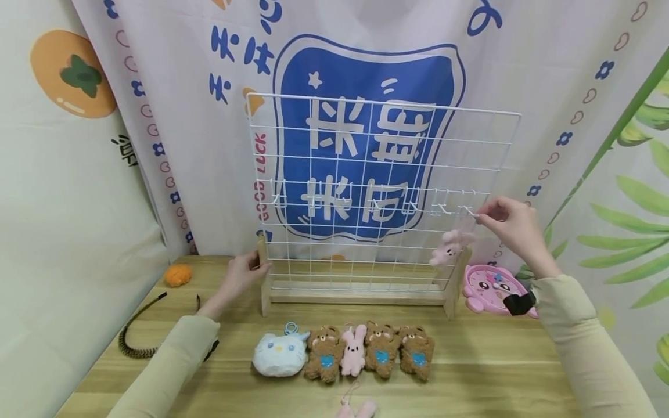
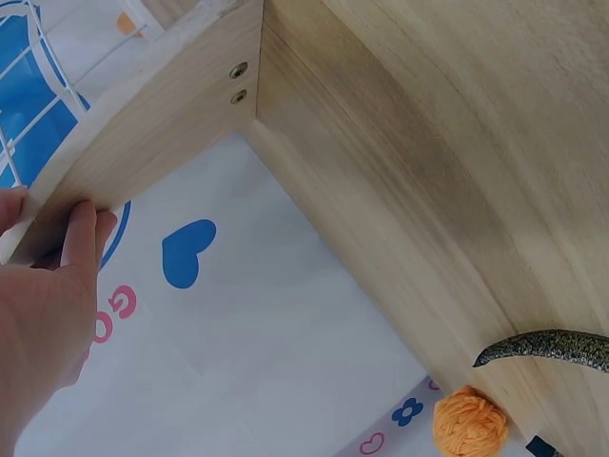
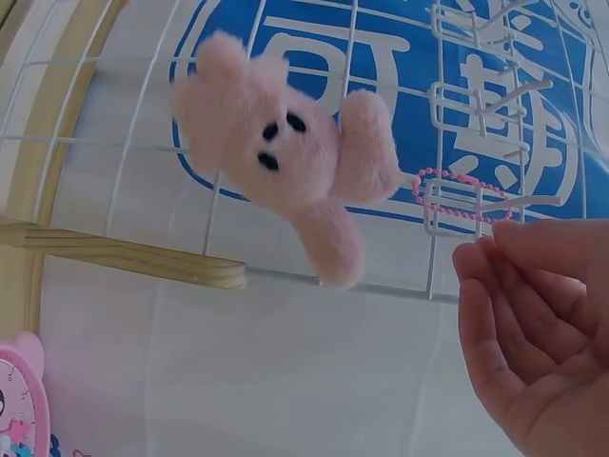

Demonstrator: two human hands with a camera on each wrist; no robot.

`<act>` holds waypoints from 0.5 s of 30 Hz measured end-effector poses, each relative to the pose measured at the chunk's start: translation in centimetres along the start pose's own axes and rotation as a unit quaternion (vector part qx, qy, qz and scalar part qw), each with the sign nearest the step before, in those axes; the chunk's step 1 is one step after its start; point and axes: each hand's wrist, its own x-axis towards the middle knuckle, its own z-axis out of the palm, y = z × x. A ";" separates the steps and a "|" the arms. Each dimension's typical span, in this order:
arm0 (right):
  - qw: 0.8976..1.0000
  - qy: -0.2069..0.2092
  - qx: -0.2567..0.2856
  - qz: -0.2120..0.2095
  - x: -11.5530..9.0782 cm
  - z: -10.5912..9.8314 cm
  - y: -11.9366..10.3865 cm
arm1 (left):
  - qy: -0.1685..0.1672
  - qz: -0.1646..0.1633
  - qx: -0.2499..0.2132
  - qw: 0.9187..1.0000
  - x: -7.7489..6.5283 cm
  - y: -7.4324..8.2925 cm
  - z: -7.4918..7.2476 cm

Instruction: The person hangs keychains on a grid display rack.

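My left hand (image 1: 241, 278) grips the wooden post (image 2: 143, 143) at the left side of a white wire grid rack (image 1: 334, 244). Up at the right end of a row of white hooks, my right hand (image 1: 509, 223) has thumb and fingertips together at the tip of the last hook (image 3: 523, 203). A pink bead chain (image 3: 447, 175) loops around that hook and reaches close to these fingertips; they seem to pinch it. From the chain hangs a pink plush rabbit (image 3: 295, 152), tilted against the grid. It also shows in the head view as a small pink rabbit (image 1: 450, 248).
On the wooden table lie a white plush cat head (image 1: 279, 355), several brown plush bears (image 1: 326, 351), and a pink rabbit (image 1: 353, 351). Another pink plush (image 1: 360, 410) is cut off below. A pink clock (image 1: 488, 287), orange yarn ball (image 1: 178, 274) and dark braided band (image 1: 137, 352) lie around.
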 end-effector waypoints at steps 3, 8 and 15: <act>1.000 0.001 -0.001 0.001 -1.2 -0.1 0.2 | 0.002 -0.002 -0.003 1.000 0.0 0.2 0.0; 0.999 -0.027 -0.019 0.005 -4.1 0.8 0.3 | -0.001 -0.005 -0.004 1.000 0.0 0.3 -0.1; 0.995 -0.091 -0.002 -0.030 -8.3 5.8 1.0 | -0.007 -0.010 -0.004 1.000 0.0 0.1 0.0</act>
